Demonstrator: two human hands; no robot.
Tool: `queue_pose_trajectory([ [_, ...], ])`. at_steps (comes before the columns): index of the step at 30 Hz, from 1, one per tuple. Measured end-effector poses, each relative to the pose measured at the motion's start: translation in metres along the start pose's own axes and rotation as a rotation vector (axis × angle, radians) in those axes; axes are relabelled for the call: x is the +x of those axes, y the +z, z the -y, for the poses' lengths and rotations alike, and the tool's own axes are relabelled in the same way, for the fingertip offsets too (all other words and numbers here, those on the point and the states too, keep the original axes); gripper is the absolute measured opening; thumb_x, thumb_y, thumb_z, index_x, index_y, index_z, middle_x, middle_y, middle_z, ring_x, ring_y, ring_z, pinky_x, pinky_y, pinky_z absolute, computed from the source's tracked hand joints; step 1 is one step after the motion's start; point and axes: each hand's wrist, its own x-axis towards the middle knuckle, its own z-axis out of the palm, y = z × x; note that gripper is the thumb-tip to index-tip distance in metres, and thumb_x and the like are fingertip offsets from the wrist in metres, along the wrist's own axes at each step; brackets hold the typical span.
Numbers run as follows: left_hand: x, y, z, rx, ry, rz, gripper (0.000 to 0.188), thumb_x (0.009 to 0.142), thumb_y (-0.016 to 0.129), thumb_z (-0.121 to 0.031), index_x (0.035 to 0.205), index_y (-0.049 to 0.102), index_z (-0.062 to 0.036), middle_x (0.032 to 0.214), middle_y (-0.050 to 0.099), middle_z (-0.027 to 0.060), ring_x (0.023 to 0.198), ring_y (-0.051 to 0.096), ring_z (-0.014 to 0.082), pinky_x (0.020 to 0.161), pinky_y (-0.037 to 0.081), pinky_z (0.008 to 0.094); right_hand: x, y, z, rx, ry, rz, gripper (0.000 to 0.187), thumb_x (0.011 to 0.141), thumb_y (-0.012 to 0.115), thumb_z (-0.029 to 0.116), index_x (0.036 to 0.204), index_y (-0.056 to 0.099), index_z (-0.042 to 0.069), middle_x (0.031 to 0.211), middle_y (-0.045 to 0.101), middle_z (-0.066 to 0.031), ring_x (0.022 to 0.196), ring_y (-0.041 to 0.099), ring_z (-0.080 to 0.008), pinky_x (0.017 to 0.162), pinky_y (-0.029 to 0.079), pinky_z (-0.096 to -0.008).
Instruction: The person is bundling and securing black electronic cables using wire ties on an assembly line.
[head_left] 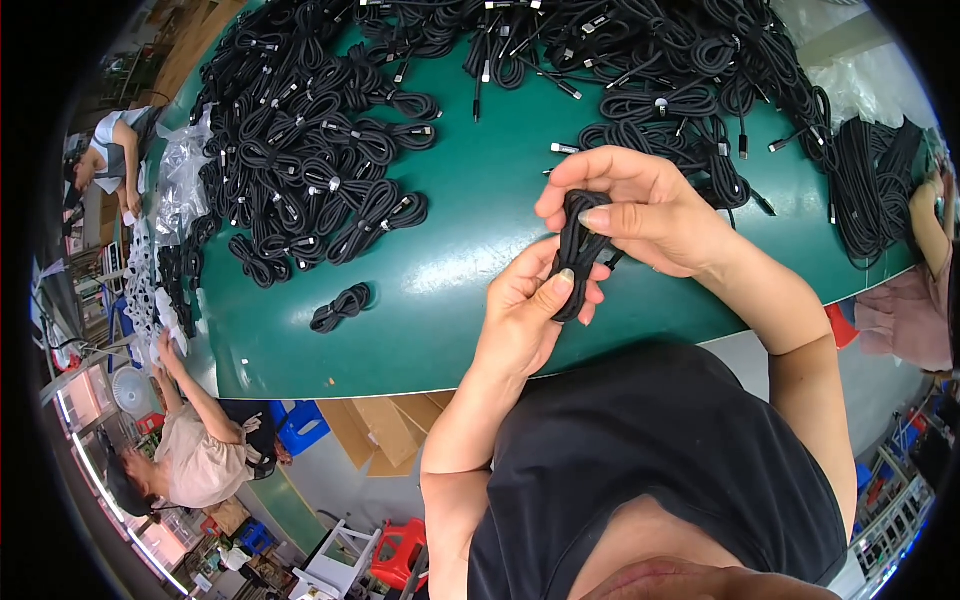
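A coiled black cable (573, 250), folded into a short bundle, is held upright between both my hands above the near edge of the green table (455, 290). My left hand (522, 312) is closed round its lower end, the thumb pressed on the strands. At the upper end, my right hand (655, 215) pinches the bundle between thumb and fingers. My fingers hide part of the cable, and I cannot make out any tie round its middle. On the table to the left lies a single small black cable bundle (340, 308).
A heap of bundled black cables (300, 150) covers the table's left side, another pile (690, 50) the far side. Long loose cables (868, 190) hang at the right edge. Clear plastic bags (183, 185) lie at the left. Co-workers (205, 450) sit around the table.
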Motion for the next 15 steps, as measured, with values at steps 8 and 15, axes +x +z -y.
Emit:
queue_pose_trajectory([
  [8, 0.003, 0.002, 0.0, -0.042, -0.049, 0.048, 0.035, 0.088, 0.053, -0.021, 0.113, 0.045, 0.0011, 0.095, 0.059, 0.0159, 0.074, 0.059, 0.0183, 0.057, 0.047, 0.0276, 0.002, 0.002, -0.003, 0.244, -0.019, -0.115, 0.031, 0.082, 0.048, 0.005, 0.112, 0.051, -0.002, 0.084, 0.053, -0.0084, 0.081, 0.051, -0.017, 0.072, 0.047, -0.0294],
  [15, 0.006, 0.017, 0.0, 0.001, -0.125, -0.025, 0.042, 0.088, 0.051, -0.035, 0.107, 0.047, 0.0014, 0.082, 0.054, 0.0085, 0.061, 0.049, 0.0122, 0.044, 0.039, 0.0228, 0.021, 0.021, 0.004, 0.202, 0.009, -0.472, 0.024, 0.087, 0.05, 0.014, 0.104, 0.051, -0.003, 0.072, 0.049, -0.0064, 0.054, 0.044, -0.0097, 0.051, 0.042, -0.0259],
])
